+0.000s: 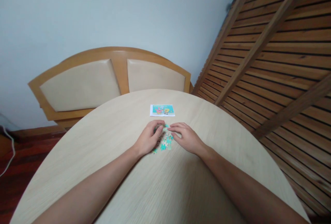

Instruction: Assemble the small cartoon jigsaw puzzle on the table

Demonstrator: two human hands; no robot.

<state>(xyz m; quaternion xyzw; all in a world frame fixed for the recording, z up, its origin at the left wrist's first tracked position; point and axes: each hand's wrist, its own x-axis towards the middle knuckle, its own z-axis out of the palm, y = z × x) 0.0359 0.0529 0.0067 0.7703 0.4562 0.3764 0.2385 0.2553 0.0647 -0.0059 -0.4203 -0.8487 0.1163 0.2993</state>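
Note:
Small jigsaw puzzle pieces [164, 144], some turquoise and some pale or brownish, lie in a loose pile between my two hands. My left hand [149, 137] curves around the pile's left side, its thumb apart from the fingers and touching the pieces. Part of the pile is hidden behind this hand. From the right, my right hand [186, 137] reaches to the pile's edge with fingers stretched out and thumb apart. No piece shows clearly gripped in either hand. Just beyond the pile lies a picture card [162, 110] with a pink and a yellow cartoon figure on turquoise.
All of this rests on a round, pale wooden table [116, 127]. Behind it stands a wooden frame with cream padded panels [82, 82], against a light wall. A slatted wooden structure [279, 55] leans at the right. A white cable [12, 148] hangs at the far left.

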